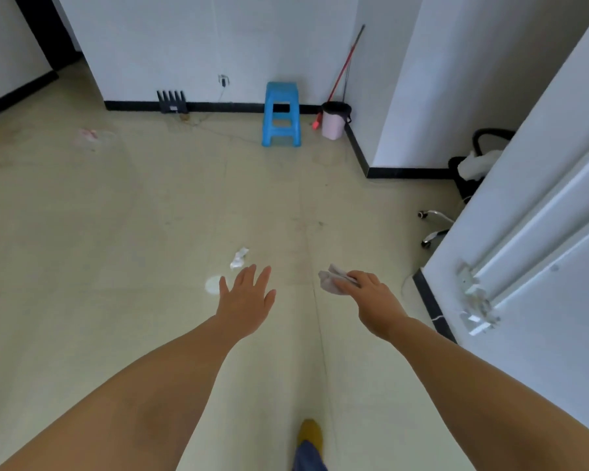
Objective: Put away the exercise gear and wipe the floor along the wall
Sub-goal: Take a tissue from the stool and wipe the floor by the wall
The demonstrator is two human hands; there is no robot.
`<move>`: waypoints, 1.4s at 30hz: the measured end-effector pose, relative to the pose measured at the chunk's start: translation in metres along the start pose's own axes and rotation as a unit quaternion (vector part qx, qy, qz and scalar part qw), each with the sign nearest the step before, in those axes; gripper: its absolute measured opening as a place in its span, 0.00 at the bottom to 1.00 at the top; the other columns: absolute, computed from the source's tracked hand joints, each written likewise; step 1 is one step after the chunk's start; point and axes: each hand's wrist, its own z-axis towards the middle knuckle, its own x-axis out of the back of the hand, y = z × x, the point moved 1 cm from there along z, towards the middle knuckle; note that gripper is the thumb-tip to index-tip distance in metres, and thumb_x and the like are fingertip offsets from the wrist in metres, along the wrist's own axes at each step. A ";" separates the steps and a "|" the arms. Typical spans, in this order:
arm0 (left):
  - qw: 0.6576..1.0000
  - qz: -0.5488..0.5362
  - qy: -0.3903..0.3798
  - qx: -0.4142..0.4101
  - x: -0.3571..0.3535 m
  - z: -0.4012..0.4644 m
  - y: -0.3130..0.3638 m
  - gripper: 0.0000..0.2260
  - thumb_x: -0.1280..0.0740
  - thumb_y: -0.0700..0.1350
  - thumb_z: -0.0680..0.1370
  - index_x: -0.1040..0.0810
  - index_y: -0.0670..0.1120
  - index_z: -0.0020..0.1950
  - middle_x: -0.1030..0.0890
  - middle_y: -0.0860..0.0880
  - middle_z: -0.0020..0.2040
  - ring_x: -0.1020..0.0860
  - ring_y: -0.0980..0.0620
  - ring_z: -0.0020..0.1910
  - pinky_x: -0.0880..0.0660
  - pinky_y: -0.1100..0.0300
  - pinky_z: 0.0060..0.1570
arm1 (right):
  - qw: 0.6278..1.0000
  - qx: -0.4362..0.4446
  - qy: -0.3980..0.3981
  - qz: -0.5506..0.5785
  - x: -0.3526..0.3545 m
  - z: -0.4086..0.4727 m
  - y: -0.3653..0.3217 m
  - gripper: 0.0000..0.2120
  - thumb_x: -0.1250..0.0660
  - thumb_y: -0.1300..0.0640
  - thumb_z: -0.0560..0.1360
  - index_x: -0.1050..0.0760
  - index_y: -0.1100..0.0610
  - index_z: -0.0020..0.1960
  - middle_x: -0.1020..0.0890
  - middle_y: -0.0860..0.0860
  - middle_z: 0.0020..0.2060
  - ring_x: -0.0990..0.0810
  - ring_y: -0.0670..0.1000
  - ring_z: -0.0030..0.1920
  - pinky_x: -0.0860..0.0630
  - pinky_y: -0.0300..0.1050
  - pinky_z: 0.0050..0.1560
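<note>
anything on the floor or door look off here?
Yes. Crumpled tissue and a white patch lie mid-floor by the left hand; a pink smear sits far left. The door's latch area looks torn up. Right hand grips a cloth.

The right hand (371,294) is covering much of a pale cloth (332,282), so its full shape is staying out of sight. Both forearms are running off the bottom edge. A yellow shoe (309,432) and a strip of blue trouser leg (308,457) are showing at the bottom edge, the rest being cut off. The white door (541,232) on the right is hiding most of a chair, leaving only chrome caster legs (434,226) and a dark frame (470,175) showing. A pinkish smear (88,134) near the floor's left edge is blurring beyond recognition. The small fitting (223,79) on the far wall is reading too small to identify.
</note>
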 end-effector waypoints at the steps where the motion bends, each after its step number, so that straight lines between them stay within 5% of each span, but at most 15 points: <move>1: 1.000 0.001 0.010 0.001 0.006 0.028 0.003 0.24 0.52 0.55 0.82 0.50 0.51 0.77 0.43 0.46 0.76 0.44 0.50 0.75 0.47 0.41 0.70 | 1.000 0.006 0.003 -0.002 0.010 0.027 0.014 0.37 0.44 0.73 0.73 0.42 0.46 0.75 0.37 0.52 0.72 0.37 0.54 0.69 0.34 0.47 0.66; 6: 0.999 -0.040 0.024 0.008 0.028 0.148 0.009 0.30 0.61 0.59 0.77 0.42 0.49 0.76 0.37 0.45 0.74 0.39 0.47 0.73 0.44 0.37 0.68 | 0.999 0.030 -0.007 -0.022 0.044 0.151 0.070 0.36 0.43 0.74 0.72 0.41 0.47 0.75 0.37 0.54 0.71 0.37 0.56 0.68 0.33 0.49 0.64; 13: 0.997 -0.041 -0.028 0.056 0.031 0.314 -0.024 0.24 0.54 0.54 0.82 0.53 0.52 0.77 0.48 0.47 0.78 0.50 0.51 0.76 0.52 0.41 0.72 | 0.998 0.050 -0.024 -0.035 0.048 0.325 0.129 0.37 0.44 0.73 0.72 0.43 0.46 0.75 0.37 0.53 0.72 0.38 0.56 0.69 0.33 0.49 0.64; 28: 0.999 -0.038 -0.033 -0.001 0.108 0.736 -0.078 0.23 0.53 0.55 0.82 0.52 0.54 0.77 0.44 0.47 0.77 0.47 0.49 0.76 0.52 0.39 0.72 | 1.000 -0.023 -0.003 -0.016 0.104 0.698 0.258 0.35 0.44 0.72 0.74 0.41 0.47 0.75 0.36 0.54 0.70 0.35 0.56 0.66 0.31 0.46 0.61; 42: 0.997 -0.056 -0.028 0.054 0.145 1.119 -0.097 0.23 0.53 0.55 0.82 0.51 0.55 0.77 0.43 0.48 0.76 0.46 0.50 0.76 0.52 0.40 0.72 | 0.998 0.037 -0.043 -0.034 0.154 1.076 0.421 0.35 0.39 0.70 0.72 0.41 0.48 0.75 0.37 0.54 0.72 0.36 0.56 0.68 0.34 0.51 0.66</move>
